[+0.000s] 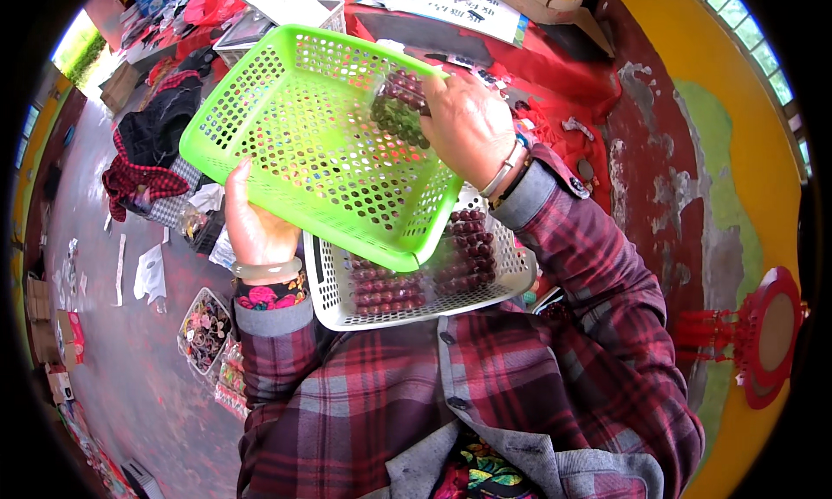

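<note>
My left hand (258, 229) grips the near left side of a bright green perforated plastic basket (381, 253), thumb up along its outer wall. The basket is tilted, and most of its bottom is bare. At its far right corner my right hand (472, 126) is closed on a clear packet of beads (402, 109), dark red round ones with green showing in the lower part. Below the green basket, against my body, a white basket (407, 319) holds several rows of dark red beads (386, 293) in clear wrapping. The green basket hides part of it.
A red-covered table (555, 61) with papers and an open cardboard box (544, 1) stands ahead. On the left are piled dark clothes (160, 131) and a small basket of mixed small items (206, 330) on the floor. A peeling wall (659, 196) runs along the right.
</note>
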Demonstrator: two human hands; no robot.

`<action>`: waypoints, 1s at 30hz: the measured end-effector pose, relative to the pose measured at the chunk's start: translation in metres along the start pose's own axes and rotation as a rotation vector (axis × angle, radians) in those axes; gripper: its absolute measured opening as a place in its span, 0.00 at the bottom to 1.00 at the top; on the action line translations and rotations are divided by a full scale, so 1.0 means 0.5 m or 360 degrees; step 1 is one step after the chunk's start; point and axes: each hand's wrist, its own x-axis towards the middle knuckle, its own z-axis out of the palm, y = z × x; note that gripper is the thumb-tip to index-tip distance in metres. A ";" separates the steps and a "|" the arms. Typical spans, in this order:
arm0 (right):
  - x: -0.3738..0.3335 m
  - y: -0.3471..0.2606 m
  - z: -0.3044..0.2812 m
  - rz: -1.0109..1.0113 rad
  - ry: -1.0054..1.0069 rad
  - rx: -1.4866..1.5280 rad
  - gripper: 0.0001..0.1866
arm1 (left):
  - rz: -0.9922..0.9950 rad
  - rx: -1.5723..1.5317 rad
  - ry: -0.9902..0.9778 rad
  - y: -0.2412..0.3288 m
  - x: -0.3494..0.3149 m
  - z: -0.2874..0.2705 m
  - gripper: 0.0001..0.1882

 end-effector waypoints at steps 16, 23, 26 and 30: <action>-0.199 0.103 0.012 -0.0288 -0.0939 0.0747 0.18 | 0.0125 0.0050 0.0185 0.023 0.002 -0.010 0.25; -0.192 0.088 0.047 -0.0333 -0.1187 0.0531 0.15 | 0.0116 0.0024 0.0108 0.024 0.001 -0.016 0.26; -0.182 0.066 0.041 -0.0362 -0.1269 0.0318 0.12 | 0.0115 0.0037 0.0085 0.025 0.003 -0.016 0.25; -0.167 0.044 0.038 -0.0311 -0.1401 0.0181 0.11 | 0.0112 0.0063 0.0118 0.021 0.004 -0.022 0.23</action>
